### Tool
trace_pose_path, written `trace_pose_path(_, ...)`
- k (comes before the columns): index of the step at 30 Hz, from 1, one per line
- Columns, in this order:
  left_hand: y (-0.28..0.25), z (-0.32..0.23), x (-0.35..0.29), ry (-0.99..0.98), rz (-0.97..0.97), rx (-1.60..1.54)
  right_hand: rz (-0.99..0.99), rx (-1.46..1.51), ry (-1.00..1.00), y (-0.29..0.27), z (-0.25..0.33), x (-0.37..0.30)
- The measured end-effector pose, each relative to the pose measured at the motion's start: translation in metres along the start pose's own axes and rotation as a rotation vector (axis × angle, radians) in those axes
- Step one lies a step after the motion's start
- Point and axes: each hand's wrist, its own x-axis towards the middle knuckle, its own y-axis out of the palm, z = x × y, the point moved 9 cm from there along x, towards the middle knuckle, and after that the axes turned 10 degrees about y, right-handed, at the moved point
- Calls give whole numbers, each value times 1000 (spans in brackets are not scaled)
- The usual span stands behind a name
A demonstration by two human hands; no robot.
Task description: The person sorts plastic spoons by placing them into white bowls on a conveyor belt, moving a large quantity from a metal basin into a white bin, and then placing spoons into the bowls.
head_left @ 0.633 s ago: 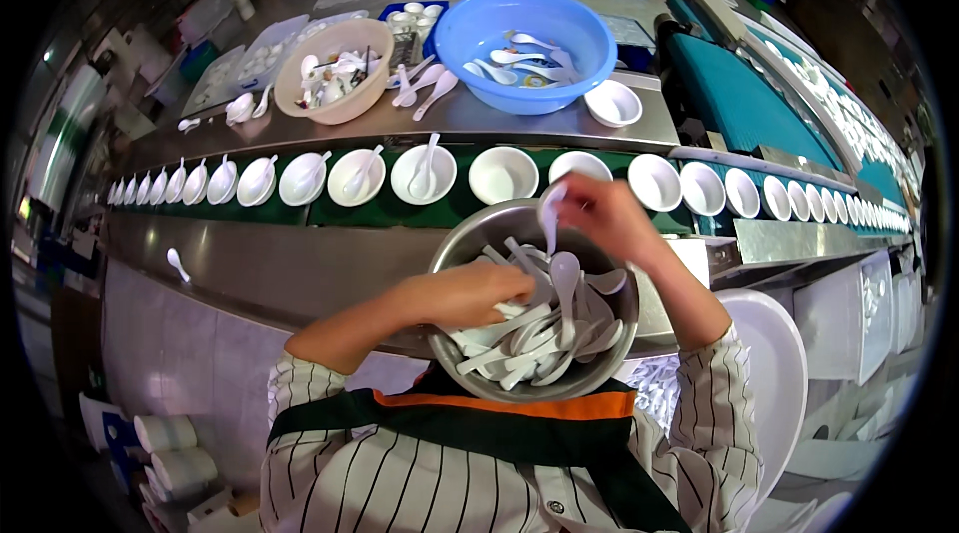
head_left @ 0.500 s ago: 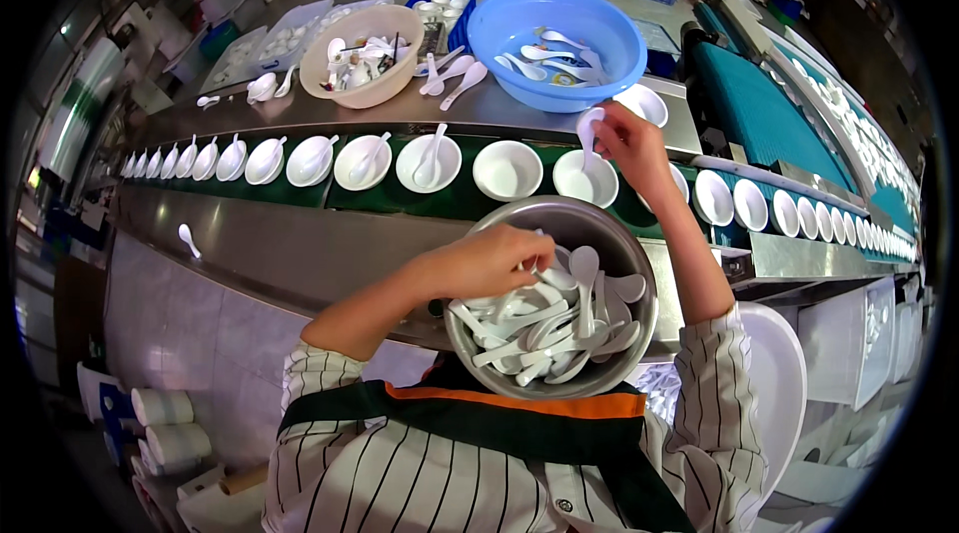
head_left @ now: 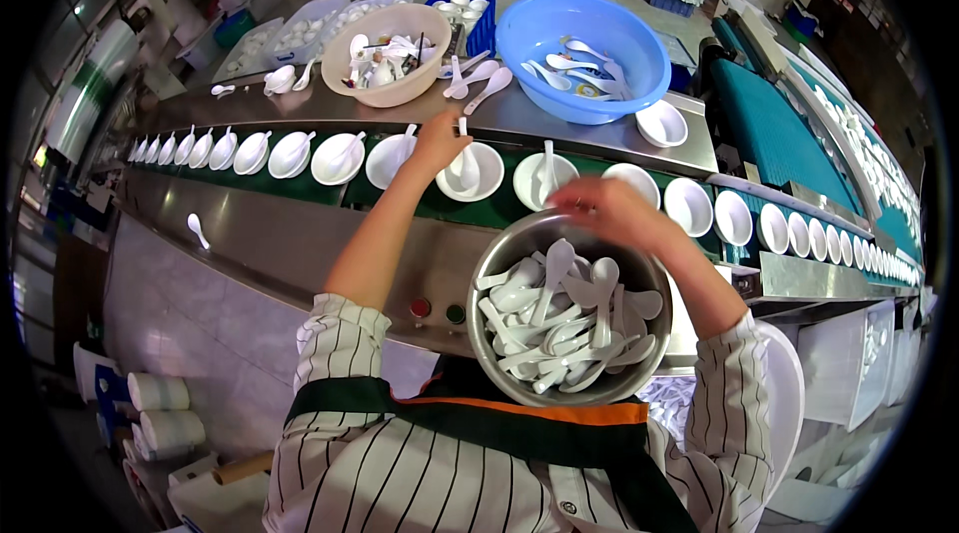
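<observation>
My left hand (head_left: 440, 143) pinches the handle of a white soup spoon (head_left: 466, 169), whose bowl end rests in a white bowl (head_left: 482, 185) on the green conveyor belt. One bowl to the right, another white spoon (head_left: 548, 169) leans in its bowl (head_left: 529, 183), free of any hand. My right hand (head_left: 614, 211) is over the far rim of a steel basin (head_left: 482, 338); its fingers are smeared by motion, and I see no spoon in them. Loose white spoons (head_left: 559, 318) fill the basin in front of me.
Bowls with spoons line the belt (head_left: 345, 195) leftward; bowls without spoons (head_left: 734, 218) come from the right. Behind stand a beige basin (head_left: 350, 83) and a blue basin (head_left: 514, 48), both holding spoons. A lone spoon (head_left: 197, 229) lies on the near steel ledge.
My left hand has gone from the basin to a bowl with a spoon. My right hand has let go of its spoon and come back toward the basin. The belt's bowls have shifted left.
</observation>
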Motion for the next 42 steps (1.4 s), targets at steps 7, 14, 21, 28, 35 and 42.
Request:
trace_pose_path(7, -69, 101, -46, -413, -91, 546, 64, -612, -176, 73, 15, -49)
trace_pose_path(14, -101, 132, -62, -346, -198, 483, -25, -175, 144, -18, -16, -17)
trace_pose_path(21, -76, 19, 25, -161, -85, -211, -168, 118, 432, -54, -117, 50)
trace_pose_path(28, -27, -26, 52, 52, -140, -69, -223, -368, 433, -10, -135, 77)
trace_pose_path(35, 51, -68, -20, 71, 164, 49, -125, -3, 785, 1, -185, 35)
trace_pose_path(42, 30, -174, -59, 310, 256, -185, -167, -67, 867, 5, -204, -18)
